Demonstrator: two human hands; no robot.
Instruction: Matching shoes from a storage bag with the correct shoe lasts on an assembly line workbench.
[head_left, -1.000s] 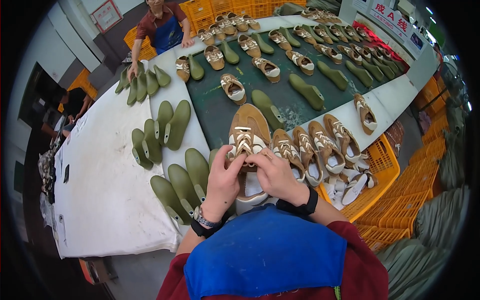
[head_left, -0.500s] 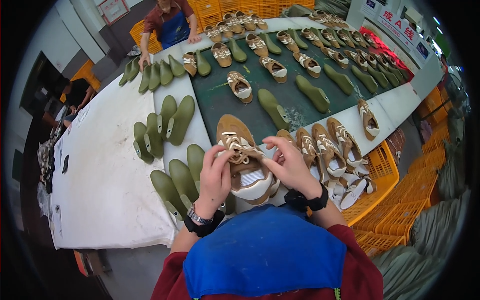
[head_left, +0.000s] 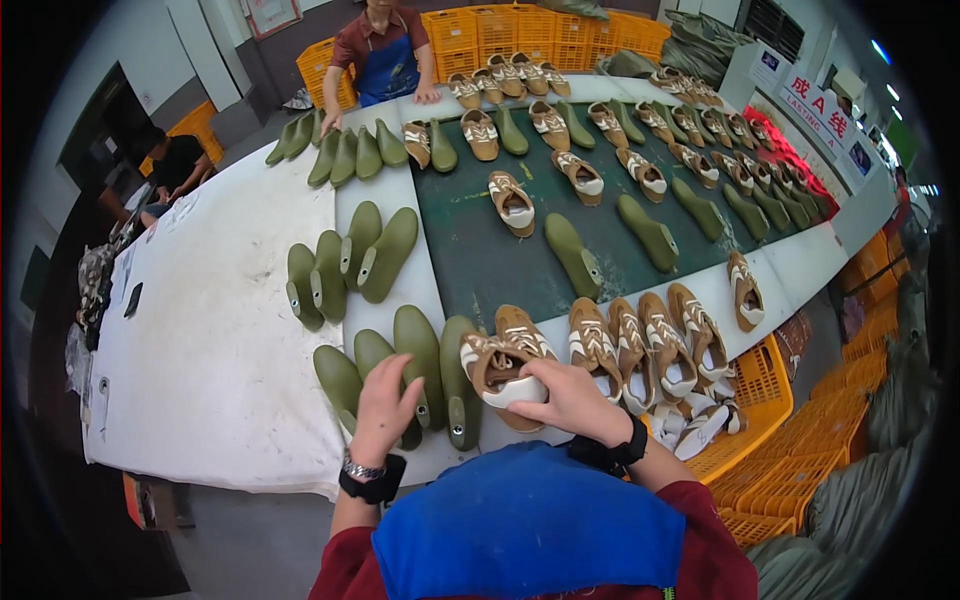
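Observation:
My right hand (head_left: 572, 402) grips the white heel of a brown sneaker (head_left: 480, 352) with white stripes, its toe turned up to the left. Behind that sneaker a second brown sneaker (head_left: 522, 328) shows in part. To the left, my left hand (head_left: 385, 408) holds nothing, thumb and fingers apart, in front of several green shoe lasts (head_left: 415, 345). It partly covers them, and I cannot tell whether it touches one. Another green last (head_left: 459, 385) stands just left of the held sneaker.
More sneakers (head_left: 655, 335) line the table edge on my right, above a yellow crate (head_left: 760, 400) holding white and brown shoes. A green belt (head_left: 480, 260) carries sneakers and lasts. White cloth (head_left: 220, 330) covers the left side. Across the table a co-worker's hand (head_left: 330, 122) touches lasts.
My left hand has left the laces and moved left toward the lasts. My right hand now grips the sneaker's heel, and the sneaker has turned. The head view has shifted slightly.

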